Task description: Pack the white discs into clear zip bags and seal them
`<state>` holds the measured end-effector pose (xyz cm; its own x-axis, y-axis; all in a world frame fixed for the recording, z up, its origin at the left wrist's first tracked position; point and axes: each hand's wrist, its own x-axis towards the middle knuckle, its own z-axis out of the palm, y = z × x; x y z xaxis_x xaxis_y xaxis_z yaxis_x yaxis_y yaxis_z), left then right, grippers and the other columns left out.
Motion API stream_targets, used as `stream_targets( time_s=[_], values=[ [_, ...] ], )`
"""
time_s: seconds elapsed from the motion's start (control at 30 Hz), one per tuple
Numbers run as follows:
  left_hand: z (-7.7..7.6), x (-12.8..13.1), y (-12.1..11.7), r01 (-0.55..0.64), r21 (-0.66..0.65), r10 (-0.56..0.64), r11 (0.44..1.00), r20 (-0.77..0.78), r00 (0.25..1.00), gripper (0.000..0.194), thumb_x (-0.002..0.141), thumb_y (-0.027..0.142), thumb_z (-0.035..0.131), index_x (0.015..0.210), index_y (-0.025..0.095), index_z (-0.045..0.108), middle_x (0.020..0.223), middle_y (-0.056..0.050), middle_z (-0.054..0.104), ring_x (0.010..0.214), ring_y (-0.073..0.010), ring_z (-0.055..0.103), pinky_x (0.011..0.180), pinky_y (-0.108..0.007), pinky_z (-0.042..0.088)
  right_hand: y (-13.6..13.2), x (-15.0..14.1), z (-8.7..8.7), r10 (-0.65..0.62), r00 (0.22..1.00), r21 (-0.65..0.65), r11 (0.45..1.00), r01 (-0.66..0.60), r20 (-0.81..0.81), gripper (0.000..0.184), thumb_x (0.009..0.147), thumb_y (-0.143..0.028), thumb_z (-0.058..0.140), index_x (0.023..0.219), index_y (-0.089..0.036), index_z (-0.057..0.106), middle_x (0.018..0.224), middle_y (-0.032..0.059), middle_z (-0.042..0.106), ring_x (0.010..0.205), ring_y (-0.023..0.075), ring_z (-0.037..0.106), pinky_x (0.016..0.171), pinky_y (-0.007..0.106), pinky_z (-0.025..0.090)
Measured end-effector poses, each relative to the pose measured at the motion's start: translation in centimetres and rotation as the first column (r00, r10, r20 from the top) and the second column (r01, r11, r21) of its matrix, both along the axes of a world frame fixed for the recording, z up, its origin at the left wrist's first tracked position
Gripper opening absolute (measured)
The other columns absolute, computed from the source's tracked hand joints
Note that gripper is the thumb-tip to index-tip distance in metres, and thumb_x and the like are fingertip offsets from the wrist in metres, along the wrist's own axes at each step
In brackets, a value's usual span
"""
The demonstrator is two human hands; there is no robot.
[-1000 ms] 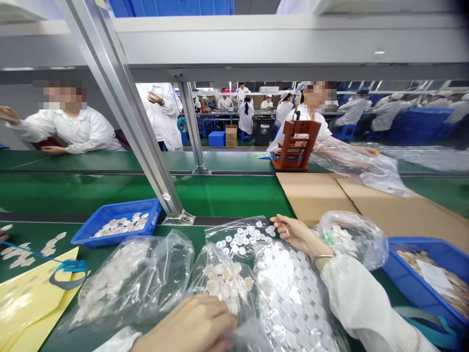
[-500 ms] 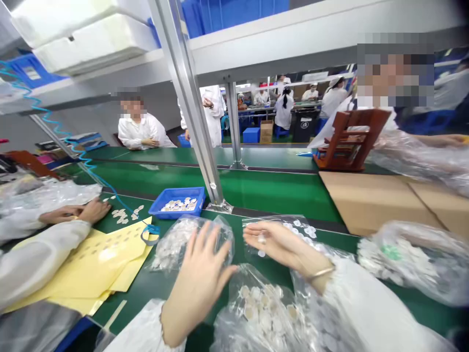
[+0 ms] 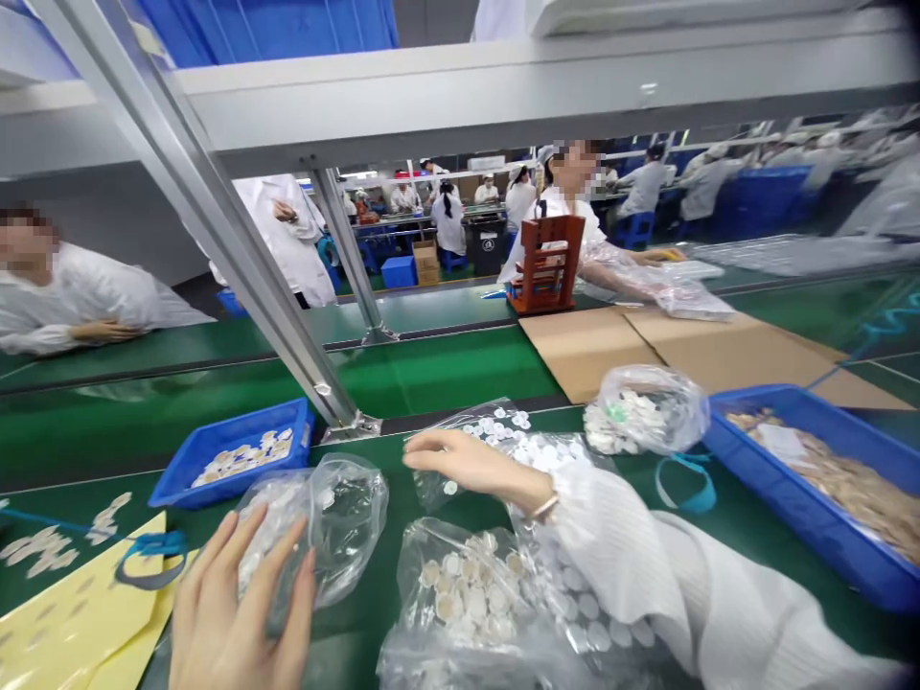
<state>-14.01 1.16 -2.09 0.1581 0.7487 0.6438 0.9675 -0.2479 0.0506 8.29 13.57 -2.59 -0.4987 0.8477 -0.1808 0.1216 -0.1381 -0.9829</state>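
Observation:
My left hand (image 3: 237,613) lies with fingers spread on a clear plastic bag of small white discs (image 3: 323,522) at the lower left. My right hand (image 3: 467,462) reaches across to the left, fingers stretched flat over another clear bag of white discs (image 3: 495,426); I cannot see anything held in it. A third bag with beige discs (image 3: 467,594) lies below my right forearm, and a knotted bag of discs (image 3: 643,410) sits to the right.
A small blue tray with discs (image 3: 234,450) stands by the slanted metal post (image 3: 216,249). A larger blue bin (image 3: 812,479) is at right, flat cardboard (image 3: 647,345) behind it. Yellow sheets (image 3: 72,613) lie at left. Other workers sit beyond the green belt (image 3: 431,369).
My left hand has moved left onto the left bag. The right hand stays stretched over the disc bag. My view swung right, bringing the blue bin back into sight.

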Motion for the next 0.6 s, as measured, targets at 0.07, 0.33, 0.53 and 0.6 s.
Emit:
stream_targets(
  time_s=[0.07,0.33,0.53,0.6],
  values=[
    [-0.3,1.6,-0.5,0.178,-0.051,-0.175,0.983,0.056,0.983,0.042,0.09,0.022,0.048,0.131,0.03,0.044,0.139,-0.01,0.045,0.133,-0.033,0.038,0.106,-0.058,0.036,-0.8,4.3,-2.2,-0.193,0.908,0.414,0.91,0.024,0.372,0.051,0.081,-0.048,0.061,0.123,-0.019,0.058,0.128,0.0119,0.058,0.122,0.0278,0.047,0.112,0.049,0.021],
    [-3.8,10.1,1.9,0.438,-0.575,-0.503,0.692,0.052,0.863,0.042,0.093,0.044,0.045,0.128,0.024,0.055,0.132,-0.007,0.059,0.132,-0.031,0.043,0.107,-0.064,0.035,-6.4,12.5,-10.3,-0.542,0.533,0.716,0.673,-0.187,0.649,0.055,0.08,-0.047,0.062,0.124,-0.017,0.053,0.128,0.0134,0.056,0.129,0.0316,0.041,0.114,0.053,0.018],
    [-4.7,8.3,2.7,0.375,-0.699,-0.405,0.609,0.132,0.905,0.031,0.096,0.036,0.04,0.104,0.024,0.067,0.121,-0.005,0.065,0.129,-0.0283,0.046,0.11,-0.068,0.024,-8.3,17.6,-9.8,-0.525,0.558,0.714,0.674,-0.188,0.642,0.05,0.086,-0.051,0.053,0.127,-0.022,0.05,0.132,0.0091,0.054,0.131,0.0286,0.039,0.115,0.051,0.02],
    [-3.8,8.0,3.1,0.372,-0.728,-0.381,0.575,0.164,0.91,0.034,0.097,0.034,0.038,0.089,0.023,0.069,0.105,-0.003,0.071,0.122,-0.0251,0.053,0.112,-0.065,0.022,-7.5,17.9,-9.0,-0.505,0.596,0.713,0.68,-0.17,0.624,0.05,0.088,-0.052,0.049,0.129,-0.023,0.049,0.134,0.0089,0.052,0.132,0.0278,0.038,0.113,0.05,0.024]
  ],
)
